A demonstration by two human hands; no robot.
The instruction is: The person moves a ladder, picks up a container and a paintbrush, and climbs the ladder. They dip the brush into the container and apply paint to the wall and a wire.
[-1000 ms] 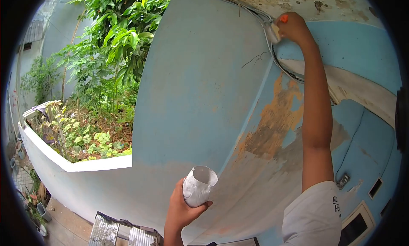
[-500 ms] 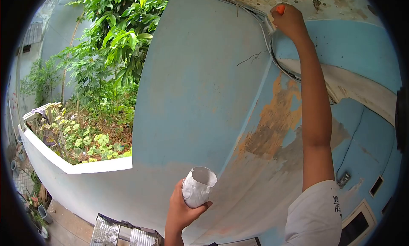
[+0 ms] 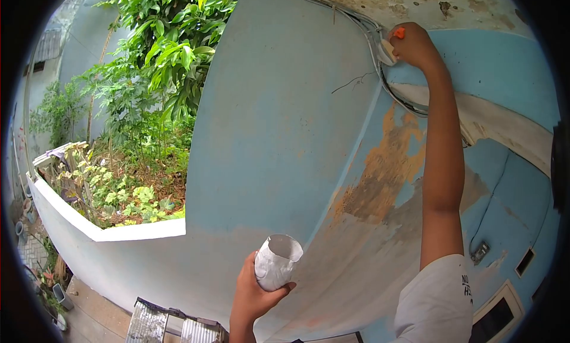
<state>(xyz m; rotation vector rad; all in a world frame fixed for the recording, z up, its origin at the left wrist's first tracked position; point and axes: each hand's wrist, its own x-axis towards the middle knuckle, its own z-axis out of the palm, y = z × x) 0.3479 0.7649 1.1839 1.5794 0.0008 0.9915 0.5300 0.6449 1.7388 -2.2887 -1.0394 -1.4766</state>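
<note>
My left hand is wrapped round a white, paint-coated cup, held upright with its open top showing. High at the upper right, my right hand grips a paintbrush by its orange handle. The brush's pale head is at the grey cables where the blue wall meets the stained ceiling. Whether the bristles touch the wall or the cables cannot be made out.
A paint-spattered ladder stands at the bottom. Peeling patches mark the blue wall. At the left, a white ledge borders plants. A thin wire sticks out below the cables.
My right hand has moved slightly down and to the right with the brush, whose head is now lower along the cables. My left hand and the cup have hardly moved.
</note>
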